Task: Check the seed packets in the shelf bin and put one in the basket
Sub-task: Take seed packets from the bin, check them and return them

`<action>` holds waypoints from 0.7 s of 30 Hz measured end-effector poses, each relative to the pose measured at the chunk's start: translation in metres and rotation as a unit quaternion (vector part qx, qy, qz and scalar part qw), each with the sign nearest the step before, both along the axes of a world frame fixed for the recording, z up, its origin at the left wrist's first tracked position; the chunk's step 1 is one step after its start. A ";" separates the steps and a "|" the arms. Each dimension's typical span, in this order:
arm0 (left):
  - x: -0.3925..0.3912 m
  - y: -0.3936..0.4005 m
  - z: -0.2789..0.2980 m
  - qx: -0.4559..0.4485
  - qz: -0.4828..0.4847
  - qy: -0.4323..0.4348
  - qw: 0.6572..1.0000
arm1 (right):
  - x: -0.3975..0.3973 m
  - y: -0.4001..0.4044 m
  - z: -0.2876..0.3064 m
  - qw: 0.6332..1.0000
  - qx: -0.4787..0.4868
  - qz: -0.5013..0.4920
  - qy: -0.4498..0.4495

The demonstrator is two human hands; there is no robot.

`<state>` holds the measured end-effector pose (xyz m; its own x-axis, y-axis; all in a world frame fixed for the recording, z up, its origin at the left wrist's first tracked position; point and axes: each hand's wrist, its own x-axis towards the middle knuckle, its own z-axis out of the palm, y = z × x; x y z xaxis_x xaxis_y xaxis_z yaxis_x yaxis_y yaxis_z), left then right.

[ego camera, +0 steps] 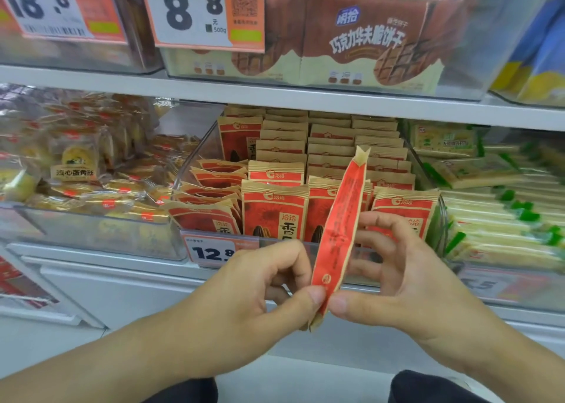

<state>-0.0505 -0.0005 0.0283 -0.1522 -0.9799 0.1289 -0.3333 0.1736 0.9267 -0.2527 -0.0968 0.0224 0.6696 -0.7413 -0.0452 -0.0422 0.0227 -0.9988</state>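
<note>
My left hand [260,283] and right hand [394,277] both pinch one packet [339,234] edge-on in front of me, thumbs meeting near its bottom. Behind it the bin [440,219] holds rows of packets. I'd say I'm mid-check; the basket is out of sight, so dropping one in remains.

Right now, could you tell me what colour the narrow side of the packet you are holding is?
Red, with kraft-brown ends, on the seed packet; the head view shows it.
</note>
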 end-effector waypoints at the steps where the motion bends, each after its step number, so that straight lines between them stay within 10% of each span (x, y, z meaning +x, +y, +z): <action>1: 0.000 0.000 -0.001 0.003 -0.005 -0.001 1.000 | 0.000 0.000 0.000 1.000 0.002 0.001 -0.004; 21: 0.000 -0.001 -0.006 0.030 0.012 0.006 0.999 | -0.001 0.004 -0.006 0.998 -0.032 0.041 -0.035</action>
